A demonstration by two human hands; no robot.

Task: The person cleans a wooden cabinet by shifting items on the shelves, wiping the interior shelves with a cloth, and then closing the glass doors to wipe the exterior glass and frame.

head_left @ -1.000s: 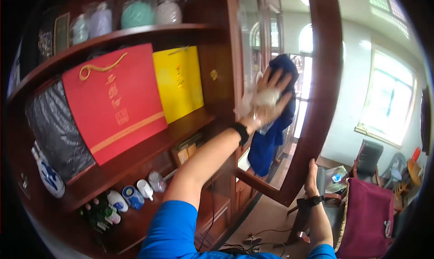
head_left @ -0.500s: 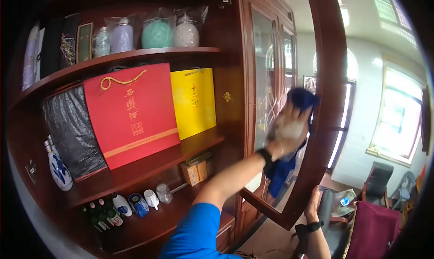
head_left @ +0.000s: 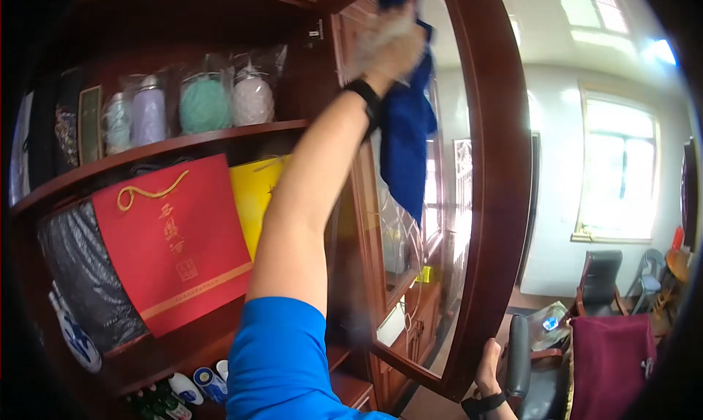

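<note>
My left hand (head_left: 392,46), smeared by motion, is high on the glass pane (head_left: 399,251) of an open cabinet door. It holds a dark blue cloth (head_left: 406,153) against the pane. The cloth shows above the fingers and hangs well below them. Low on the right, my right hand (head_left: 488,369) grips the outer edge of the door's dark red wooden frame (head_left: 487,164), near its bottom corner. Its fingers are partly hidden behind the frame. Both wrists wear a black band.
Inside the cabinet (head_left: 183,142), a red gift bag (head_left: 172,244) stands beside a yellow bag (head_left: 256,193). Wrapped bottles and jars (head_left: 205,103) line the shelf above. A blue-and-white bottle (head_left: 77,332) stands at lower left. Behind the door are a black chair (head_left: 602,281) and a maroon-covered table (head_left: 611,361).
My left hand has swept up and to the left across the glass with the blue cloth. My right hand stays by the door edge, slightly lower in view. The camera view has shifted.
</note>
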